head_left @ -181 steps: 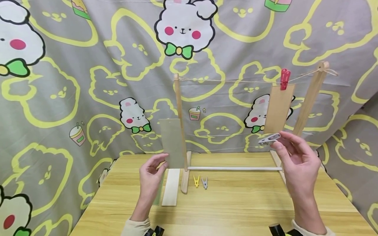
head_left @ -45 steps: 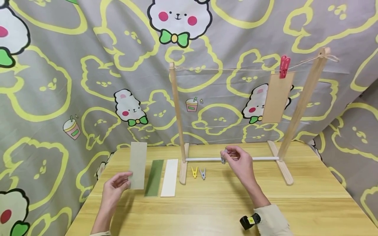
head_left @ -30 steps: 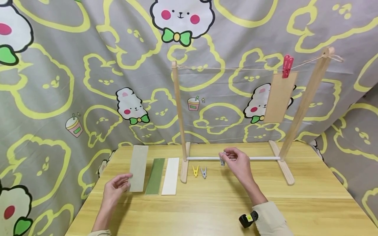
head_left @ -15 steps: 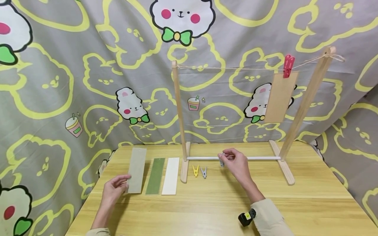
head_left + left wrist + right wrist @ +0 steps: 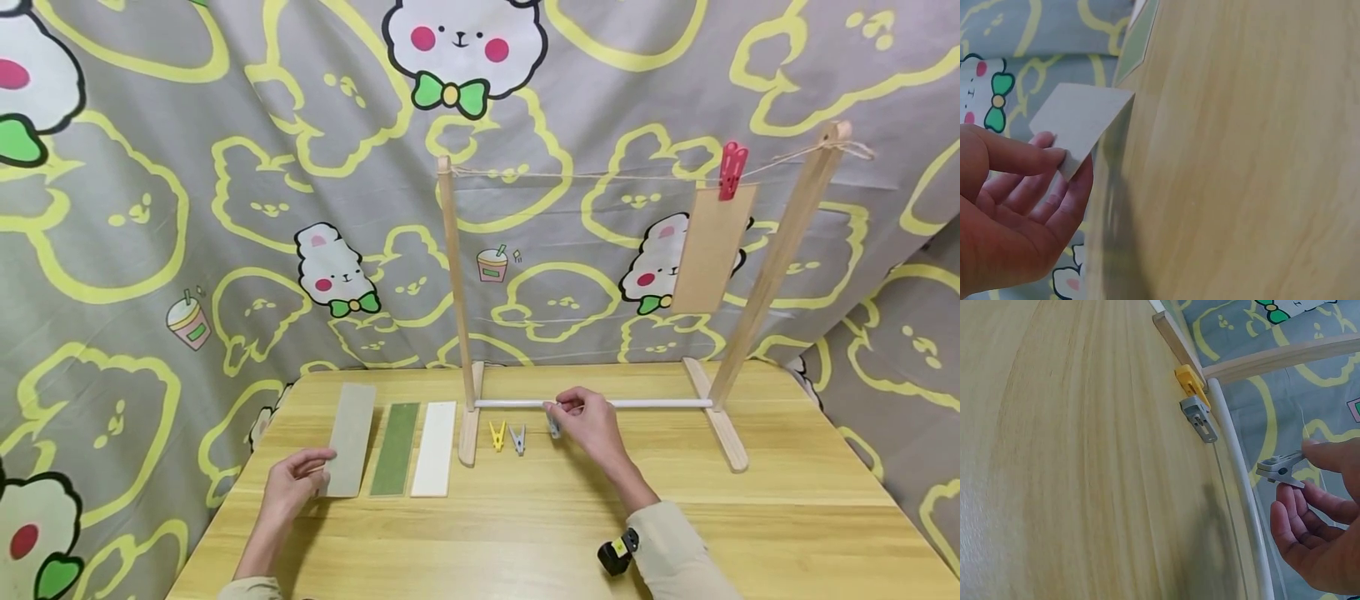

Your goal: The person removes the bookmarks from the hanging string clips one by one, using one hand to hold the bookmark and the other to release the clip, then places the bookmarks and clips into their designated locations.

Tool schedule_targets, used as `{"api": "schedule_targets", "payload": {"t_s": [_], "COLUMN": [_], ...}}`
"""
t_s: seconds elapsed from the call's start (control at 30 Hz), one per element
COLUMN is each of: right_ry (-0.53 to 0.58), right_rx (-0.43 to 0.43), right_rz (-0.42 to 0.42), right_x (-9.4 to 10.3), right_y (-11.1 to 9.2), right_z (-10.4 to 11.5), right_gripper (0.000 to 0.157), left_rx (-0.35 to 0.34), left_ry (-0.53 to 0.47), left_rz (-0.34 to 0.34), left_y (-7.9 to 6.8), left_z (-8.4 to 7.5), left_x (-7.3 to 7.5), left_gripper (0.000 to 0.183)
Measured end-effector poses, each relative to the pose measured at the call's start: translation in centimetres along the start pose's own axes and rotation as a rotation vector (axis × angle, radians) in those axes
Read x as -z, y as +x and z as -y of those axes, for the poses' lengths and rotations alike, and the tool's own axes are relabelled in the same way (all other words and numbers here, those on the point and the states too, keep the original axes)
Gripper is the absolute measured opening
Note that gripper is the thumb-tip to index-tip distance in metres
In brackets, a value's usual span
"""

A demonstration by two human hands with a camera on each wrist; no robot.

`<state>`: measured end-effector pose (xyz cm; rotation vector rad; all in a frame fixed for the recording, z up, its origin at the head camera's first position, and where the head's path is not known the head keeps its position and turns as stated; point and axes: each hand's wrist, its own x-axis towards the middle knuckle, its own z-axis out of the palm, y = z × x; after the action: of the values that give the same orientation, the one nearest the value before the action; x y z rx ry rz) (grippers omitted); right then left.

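Observation:
My left hand (image 5: 294, 483) pinches a grey-beige rectangular card (image 5: 351, 440) by its lower left edge; the card tilts over the table, left of a green card (image 5: 394, 450) and a white card (image 5: 433, 450) lying flat. In the left wrist view, thumb and fingers grip one corner of it. My right hand (image 5: 588, 421) pinches a grey clothespin (image 5: 1282, 469) between thumb and fingers, in front of the stand's white rod. On the table to its left, a yellow clothespin (image 5: 497, 435) and another grey clothespin (image 5: 517, 438) stand side by side.
A wooden stand has a left post (image 5: 456, 283), a right post (image 5: 780, 258) and a low white rod (image 5: 660, 403). String (image 5: 585, 175) spans the tops. Near the right post, a red clothespin (image 5: 732, 170) holds a tan card (image 5: 715, 250). A patterned curtain (image 5: 247, 217) hangs behind.
Both hands have come down from beside the stand, still holding card and clothespin. Lately the card has lowered and tilted toward the table beside the green card; the right hand has drifted slightly left and down.

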<state>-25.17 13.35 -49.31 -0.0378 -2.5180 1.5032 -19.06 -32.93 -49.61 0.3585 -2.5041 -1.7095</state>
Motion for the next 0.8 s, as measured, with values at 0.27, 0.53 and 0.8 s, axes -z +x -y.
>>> {"api": "schedule_targets", "payload": {"t_s": [0.27, 0.53, 0.8], "right_ry": [-0.036, -0.082, -0.116], "right_rx": [-0.022, -0.035, -0.011], "right_rz": [0.030, 0.038, 0.032], "right_x": [-1.0, -2.1, -2.8], "right_y": [-0.1, -0.3, -0.5], "right_z": [-0.5, -1.1, -1.1], "right_gripper": [0.023, 0.023, 0.023], "left_rx": [0.012, 0.033, 0.042], "left_ry": [0.000, -0.035, -0.045], "left_rz": [0.010, 0.052, 0.077], "left_y": [0.1, 0.0, 0.2], "left_z": [0.4, 0.7, 1.1], "left_x": [0.1, 0.2, 0.5], "left_gripper": [0.036, 0.036, 0.036]}}
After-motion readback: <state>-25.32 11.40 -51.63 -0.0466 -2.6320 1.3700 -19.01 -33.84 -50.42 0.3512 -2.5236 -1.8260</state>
